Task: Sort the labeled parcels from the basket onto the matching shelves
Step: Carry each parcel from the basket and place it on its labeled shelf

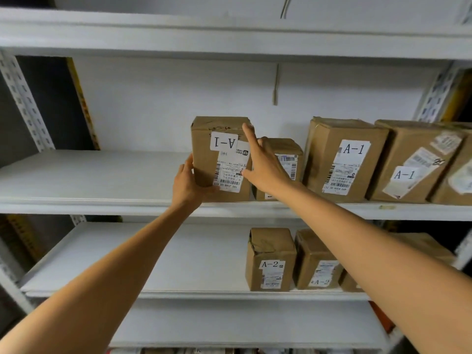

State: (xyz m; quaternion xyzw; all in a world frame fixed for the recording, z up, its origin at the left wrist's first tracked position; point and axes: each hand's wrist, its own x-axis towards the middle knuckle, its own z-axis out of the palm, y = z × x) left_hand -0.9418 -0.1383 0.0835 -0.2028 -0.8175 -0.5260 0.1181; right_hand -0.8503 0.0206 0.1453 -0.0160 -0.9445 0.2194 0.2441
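- While the left hand [187, 185] grips its lower left, the parcel [204, 149] stands on the shelf [89, 175], its "A-1" upside down.
- Straight-fingered, the right hand [263, 164] touches its front.
- Right of the grip, a box [319, 154] reads "A-1".

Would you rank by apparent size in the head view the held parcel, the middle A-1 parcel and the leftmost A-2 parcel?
Largest: middle A-1 parcel
Then: held parcel, similar in height
Smallest: leftmost A-2 parcel
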